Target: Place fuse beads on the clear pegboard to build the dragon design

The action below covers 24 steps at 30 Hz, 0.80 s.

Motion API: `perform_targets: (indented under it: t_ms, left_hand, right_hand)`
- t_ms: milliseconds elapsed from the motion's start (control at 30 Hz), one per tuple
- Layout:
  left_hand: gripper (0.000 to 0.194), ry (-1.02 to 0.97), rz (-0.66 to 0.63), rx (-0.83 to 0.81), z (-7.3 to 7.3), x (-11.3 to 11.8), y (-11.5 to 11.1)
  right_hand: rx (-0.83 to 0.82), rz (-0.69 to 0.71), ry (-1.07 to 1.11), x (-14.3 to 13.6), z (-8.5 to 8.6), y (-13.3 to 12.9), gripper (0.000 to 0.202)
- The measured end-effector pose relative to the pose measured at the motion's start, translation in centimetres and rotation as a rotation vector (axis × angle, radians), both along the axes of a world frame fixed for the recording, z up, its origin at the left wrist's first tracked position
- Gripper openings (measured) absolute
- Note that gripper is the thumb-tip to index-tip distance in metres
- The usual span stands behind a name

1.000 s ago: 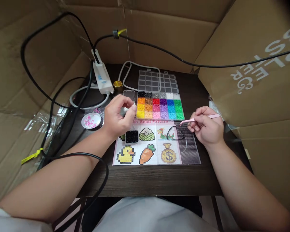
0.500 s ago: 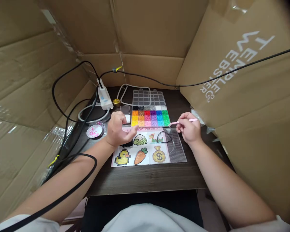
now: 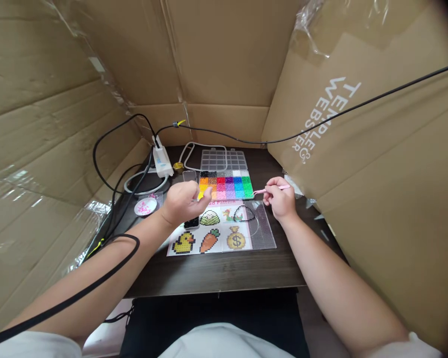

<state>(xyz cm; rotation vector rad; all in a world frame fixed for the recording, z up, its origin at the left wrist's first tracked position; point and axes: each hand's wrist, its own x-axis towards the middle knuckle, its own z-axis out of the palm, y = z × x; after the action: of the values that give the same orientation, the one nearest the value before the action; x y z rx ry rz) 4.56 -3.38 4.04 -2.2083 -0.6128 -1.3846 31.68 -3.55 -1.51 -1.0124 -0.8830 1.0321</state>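
Pink tweezers [image 3: 263,190] are gripped in my right hand [image 3: 280,197], their tips near the front right corner of the bead box [image 3: 226,185]. My left hand [image 3: 184,201] is closed, fingers curled and thumb pointing right; whatever it may hold is hidden. It covers part of the box's left side from my view. Below lies a bead pattern sheet [image 3: 209,241] with a duck, a carrot and a money bag. A clear pegboard [image 3: 264,238] overlaps the sheet's right part and carries a dark bead outline [image 3: 245,214]. A small container of black beads [image 3: 191,223] sits by my left wrist.
A white dish [image 3: 145,207] with pink beads stands at left. Behind are a power strip [image 3: 162,156], a yellow round object [image 3: 178,166] and the box's clear lid [image 3: 224,160]. Black cables [image 3: 114,288] cross my left forearm. Cardboard walls [image 3: 231,64] surround the table.
The head view has shifted, so the table appears slightly lower and further left. My left thumb sits closer to the curled fingers. The tweezers stay in my right hand near the box corner.
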Motion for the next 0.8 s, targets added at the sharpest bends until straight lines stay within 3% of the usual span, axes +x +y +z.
perform_targets:
  t_ms: [100,200,367,400,467,533,567,600,733,800]
  left_hand:
    - [0.045,0.087,-0.018,0.001,0.6,1.7,-2.5]
    - [0.04,0.233,-0.112,-0.068,0.0,3.6,-6.4]
    - [0.039,0.38,-0.606,-0.222,-3.0,5.9,-13.5]
    - [0.041,0.41,-0.66,-0.266,-3.6,6.1,-14.5]
    - [0.041,0.654,-0.738,-0.424,-4.7,6.3,-16.2]
    - [0.035,0.848,-0.736,-0.608,-5.9,6.5,-17.3]
    - [0.036,0.879,-0.663,-0.691,-6.5,6.6,-17.5]
    - [0.035,0.916,-0.675,-0.743,-7.2,6.8,-17.7]
    - [0.04,1.018,-0.882,-0.954,-9.4,8.1,-17.4]
    - [0.052,1.185,-0.965,-1.099,-10.2,9.1,-17.3]
  right_hand:
    - [-0.003,-0.002,-0.007,0.0,0.1,-0.1,0.016]
    - [-0.006,-0.003,-0.015,0.0,0.2,-0.3,0.016]
    - [-0.009,0.0,-0.032,-0.1,0.1,-0.5,0.015]
    - [-0.01,0.001,-0.036,-0.1,0.1,-0.5,0.015]
    - [-0.011,0.0,-0.044,-0.2,0.1,-0.5,0.015]
    - [-0.011,-0.001,-0.053,-0.2,0.1,-0.6,0.015]
    - [-0.011,0.0,-0.057,-0.3,0.1,-0.6,0.015]
    - [-0.011,0.0,-0.061,-0.4,0.1,-0.7,0.015]
    - [-0.013,0.002,-0.076,-0.9,0.2,-1.0,0.014]
    - [-0.013,0.01,-0.079,-1.2,0.2,-1.2,0.014]
